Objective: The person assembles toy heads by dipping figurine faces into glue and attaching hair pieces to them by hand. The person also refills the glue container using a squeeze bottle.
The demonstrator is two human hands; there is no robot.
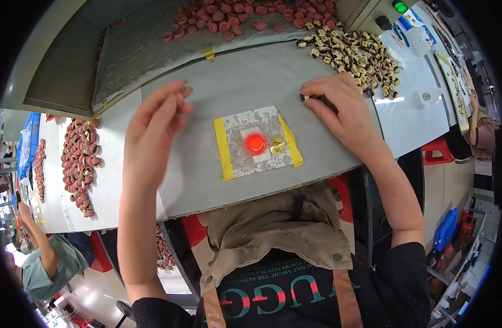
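Note:
My right hand pinches a small dark-and-cream piece between thumb and fingers, just in front of a loose pile of similar pieces. Raised over the table's left side, my left hand has its fingertips drawn together; whatever they may hold is hidden. Between my hands lies a worn whitish pad, with yellow tape along its two sides. On it sit a bright red round piece and, just right of that, a small gold oval piece. Neither hand touches the pad.
Pink scalloped pieces are heaped on a grey covered surface at the back. Rows of pink pieces lie at the left. A machine with a green button stands back right. Other people sit at both sides; red stools are below.

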